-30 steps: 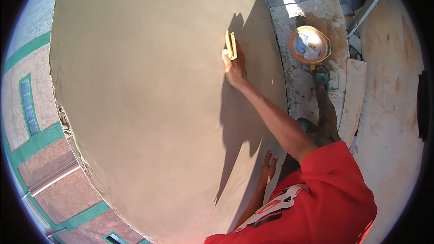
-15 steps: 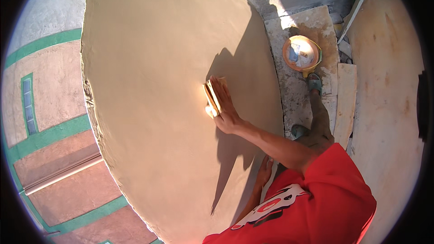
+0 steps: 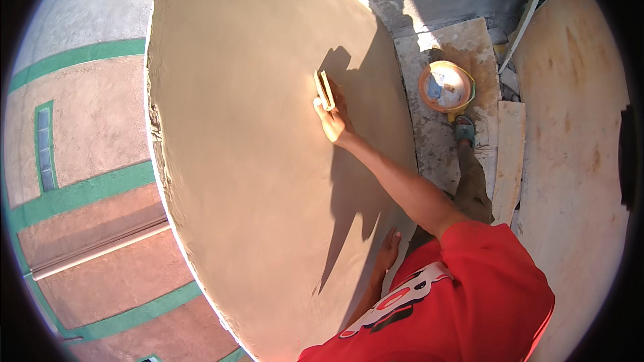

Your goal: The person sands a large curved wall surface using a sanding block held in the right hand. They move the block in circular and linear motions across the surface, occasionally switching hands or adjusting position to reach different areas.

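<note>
Grey-brown plaster (image 3: 248, 147) looks mostly smoothed, with the ragged left edge (image 3: 156, 135) probably left to finish. The right hand (image 3: 333, 121) grips a yellow block (image 3: 325, 91) at its upper right; the left hand (image 3: 388, 250), shadowed, seems empty, fingers extended.

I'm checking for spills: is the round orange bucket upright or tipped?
Upright: the round orange bucket has its open rim facing up, a blue object visible inside.

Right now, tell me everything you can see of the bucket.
The bucket is round, orange and plastic-looking, with a yellow-green handle along its right rim. It stands upright, open at the top, on a stained pale slab beside a sandalled foot; whether the foot touches it is unclear. Inside show a blue piece and whitish stuff, too small to identify.
</note>
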Action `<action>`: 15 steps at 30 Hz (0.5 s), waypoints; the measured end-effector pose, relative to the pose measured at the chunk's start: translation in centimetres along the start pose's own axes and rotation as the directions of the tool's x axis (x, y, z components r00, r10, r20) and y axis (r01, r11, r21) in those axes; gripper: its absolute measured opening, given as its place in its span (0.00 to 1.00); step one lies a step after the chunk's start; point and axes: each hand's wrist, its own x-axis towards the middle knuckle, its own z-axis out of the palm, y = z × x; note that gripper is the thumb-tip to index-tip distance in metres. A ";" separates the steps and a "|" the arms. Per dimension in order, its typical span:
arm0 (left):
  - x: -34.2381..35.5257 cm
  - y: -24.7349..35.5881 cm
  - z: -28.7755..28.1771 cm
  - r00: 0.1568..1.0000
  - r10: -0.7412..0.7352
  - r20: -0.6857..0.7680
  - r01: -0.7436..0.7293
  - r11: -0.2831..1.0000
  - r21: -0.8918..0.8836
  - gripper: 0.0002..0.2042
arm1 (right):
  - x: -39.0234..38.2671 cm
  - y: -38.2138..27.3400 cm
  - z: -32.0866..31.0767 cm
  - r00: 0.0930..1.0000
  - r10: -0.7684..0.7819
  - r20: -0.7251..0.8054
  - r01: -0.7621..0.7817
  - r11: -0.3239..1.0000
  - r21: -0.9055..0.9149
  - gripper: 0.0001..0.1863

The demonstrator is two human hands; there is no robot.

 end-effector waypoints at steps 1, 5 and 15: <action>-0.2 -0.2 0.2 1.000 0.006 -0.017 -0.006 1.000 -0.018 0.35 | 2.2 -1.4 -0.4 0.994 0.066 0.086 -0.065 0.998 -0.015 0.33; -2.4 -1.9 0.0 0.995 -0.029 -0.094 0.019 0.994 -0.107 0.36 | -11.6 -5.7 6.7 0.974 -0.166 0.156 0.202 0.946 -0.255 0.35; -4.8 -0.9 -1.5 0.986 0.075 -0.150 -0.090 0.992 -0.094 0.36 | 0.7 -11.1 8.7 0.944 -0.315 0.101 0.329 0.921 -0.208 0.33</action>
